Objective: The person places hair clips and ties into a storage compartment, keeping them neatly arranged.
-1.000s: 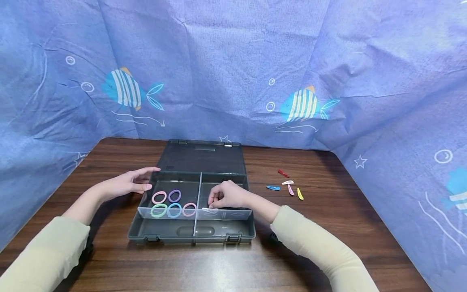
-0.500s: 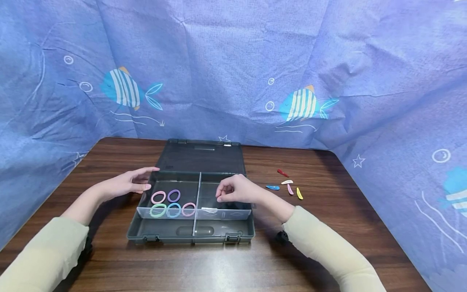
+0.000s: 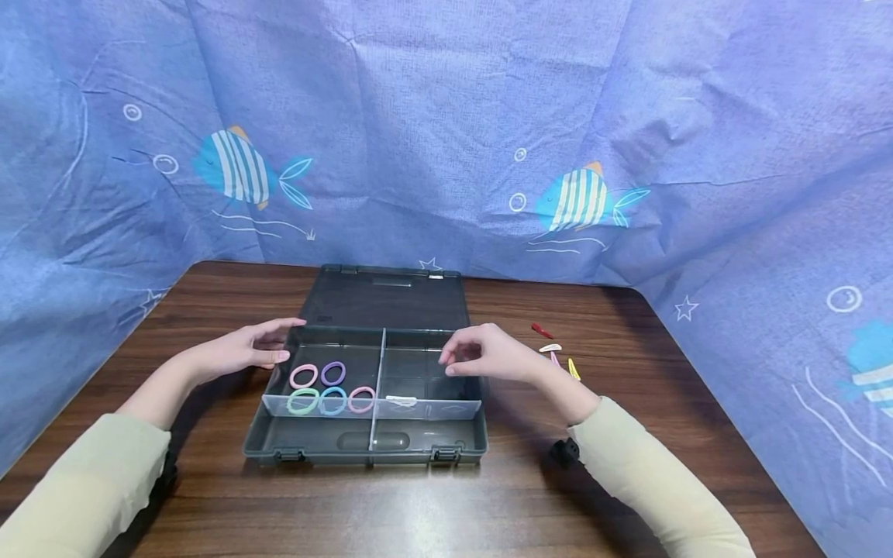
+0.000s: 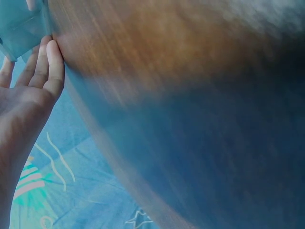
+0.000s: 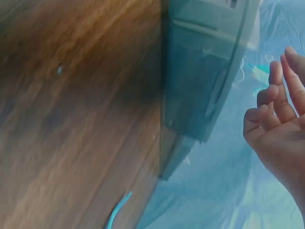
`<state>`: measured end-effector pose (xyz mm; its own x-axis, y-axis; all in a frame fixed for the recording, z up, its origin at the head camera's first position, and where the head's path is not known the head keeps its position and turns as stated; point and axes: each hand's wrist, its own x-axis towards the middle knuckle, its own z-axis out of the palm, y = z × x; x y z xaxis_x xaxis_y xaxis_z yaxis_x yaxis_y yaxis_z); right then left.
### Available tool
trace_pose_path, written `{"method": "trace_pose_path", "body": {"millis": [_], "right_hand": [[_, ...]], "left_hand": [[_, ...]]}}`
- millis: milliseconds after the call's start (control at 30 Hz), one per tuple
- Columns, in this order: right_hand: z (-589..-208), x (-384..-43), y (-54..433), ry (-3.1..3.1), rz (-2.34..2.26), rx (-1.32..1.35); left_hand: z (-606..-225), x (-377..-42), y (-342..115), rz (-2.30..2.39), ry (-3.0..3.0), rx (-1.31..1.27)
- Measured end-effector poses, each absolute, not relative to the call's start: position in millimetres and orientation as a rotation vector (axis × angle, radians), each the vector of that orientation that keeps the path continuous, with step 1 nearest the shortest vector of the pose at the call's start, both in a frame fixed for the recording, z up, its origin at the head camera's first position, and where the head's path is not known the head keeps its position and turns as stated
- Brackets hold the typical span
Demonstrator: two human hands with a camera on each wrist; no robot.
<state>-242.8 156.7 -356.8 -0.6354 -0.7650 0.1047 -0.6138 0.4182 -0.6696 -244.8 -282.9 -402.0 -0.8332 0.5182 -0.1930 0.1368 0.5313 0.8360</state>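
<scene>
An open grey see-through divided box (image 3: 366,457) lies on the table, its lid (image 3: 391,298) folded back. Several coloured hair ties, including a purple one (image 3: 332,373) and a green one (image 3: 303,401), lie in its left compartment. A small white item (image 3: 401,401), too small to tell, is by the cross divider in the right compartment. My left hand (image 3: 247,349) touches the box's left side with extended fingers (image 4: 55,62). Over the box's right edge hovers my right hand (image 3: 491,355), fingers loosely bent, nothing in them.
Right of the box lie several snap hair clips: a red one (image 3: 541,331), a white one (image 3: 550,348), a yellow one (image 3: 574,369) and a partly hidden pink one (image 3: 555,359). A blue clip (image 5: 116,210) shows in the right wrist view. A fish-print cloth (image 3: 432,155) hangs behind.
My right hand has lifted out of the right compartment and moved right, uncovering the white item and now covering the blue clip in the head view. The left hand has stayed put.
</scene>
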Motion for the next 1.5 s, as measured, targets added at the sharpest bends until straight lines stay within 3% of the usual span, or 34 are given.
{"method": "trace_pose_path", "body": {"millis": [333, 933, 1500], "right_hand": [[-349, -251, 198, 2.494, -1.133, -1.192], [-370, -277, 262, 2.627, -1.113, -0.696], [-399, -297, 277, 2.702, -0.985, -0.664]], "left_hand": [[-402, -243, -282, 1.227, 2.353, 0.530], [-402, -244, -282, 1.235, 2.346, 0.542], [-400, -243, -283, 1.243, 2.336, 0.533]]}}
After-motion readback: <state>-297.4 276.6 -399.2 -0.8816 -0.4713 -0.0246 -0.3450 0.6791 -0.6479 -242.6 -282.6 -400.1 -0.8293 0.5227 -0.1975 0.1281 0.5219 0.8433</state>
